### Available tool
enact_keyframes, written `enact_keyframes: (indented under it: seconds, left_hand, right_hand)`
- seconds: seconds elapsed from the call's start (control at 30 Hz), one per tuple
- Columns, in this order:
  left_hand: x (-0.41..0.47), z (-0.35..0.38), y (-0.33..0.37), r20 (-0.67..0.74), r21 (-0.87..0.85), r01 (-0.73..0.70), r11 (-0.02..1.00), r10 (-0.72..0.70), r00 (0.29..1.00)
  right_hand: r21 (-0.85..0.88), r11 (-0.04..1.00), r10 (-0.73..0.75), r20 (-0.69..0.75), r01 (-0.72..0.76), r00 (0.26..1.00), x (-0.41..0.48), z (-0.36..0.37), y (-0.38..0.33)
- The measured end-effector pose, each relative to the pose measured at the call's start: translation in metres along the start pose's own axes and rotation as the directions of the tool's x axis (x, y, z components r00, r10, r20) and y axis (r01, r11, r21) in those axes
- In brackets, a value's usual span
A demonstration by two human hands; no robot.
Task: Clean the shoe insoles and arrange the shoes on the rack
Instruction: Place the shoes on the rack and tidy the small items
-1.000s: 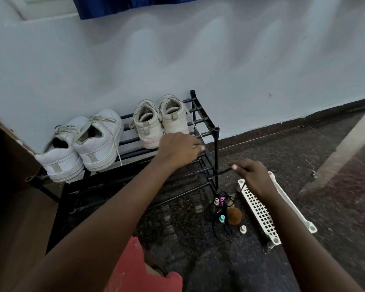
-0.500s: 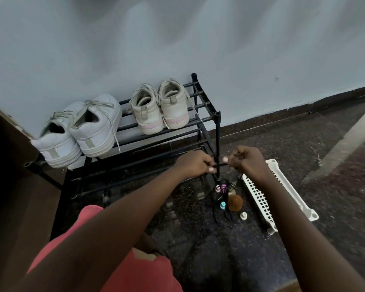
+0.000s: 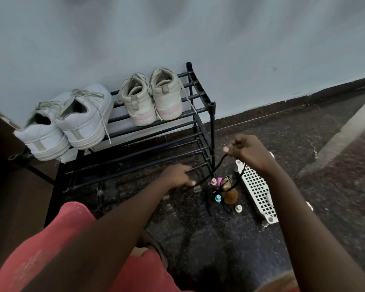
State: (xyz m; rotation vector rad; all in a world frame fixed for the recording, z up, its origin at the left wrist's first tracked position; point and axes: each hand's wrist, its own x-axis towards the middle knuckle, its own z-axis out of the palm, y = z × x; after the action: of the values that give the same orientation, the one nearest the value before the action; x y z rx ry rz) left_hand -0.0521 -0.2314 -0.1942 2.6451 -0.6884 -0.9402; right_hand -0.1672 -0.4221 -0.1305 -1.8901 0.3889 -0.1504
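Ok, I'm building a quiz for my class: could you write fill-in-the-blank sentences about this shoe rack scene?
1. The rack holds ___ pairs.
2. The right hand and left hand hold a ___ cord.
3. The beige shoes have a ___ stripe.
4. The tray lies on the ___.
Missing words: two; black; pink; floor.

I have open floor [image 3: 303, 157] right of the white tray [image 3: 255, 190] — but by the rack's corner post [image 3: 212, 133], the little bottles [image 3: 217, 198] and black cord [image 3: 220, 164] crowd the way.
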Motion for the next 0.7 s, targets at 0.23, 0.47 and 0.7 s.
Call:
enact_keyframes:
  seconds: [0.23,0.47,0.7]
  left_hand:
    - [-0.008,-0.004,0.046,-0.122,-0.482,-0.312,0.819,0.29,0.949]
    - [-0.007,-0.005,-0.001,-0.239,0.029,-0.056,0.998,0.062,0.969]
    - [0.0,0.004,-0.055,-0.235,0.121,0.37,0.921,-0.335,0.912]
  right_hand:
    - [-0.142,0.99,0.021,0.045,-0.014,0.999,0.007,0.025,0.01]
    - [-0.034,0.998,0.056,0.031,-0.055,0.998,-0.001,0.001,0.014]
    - [0.065,0.997,0.035,-0.027,-0.034,0.999,-0.005,-0.02,0.003]
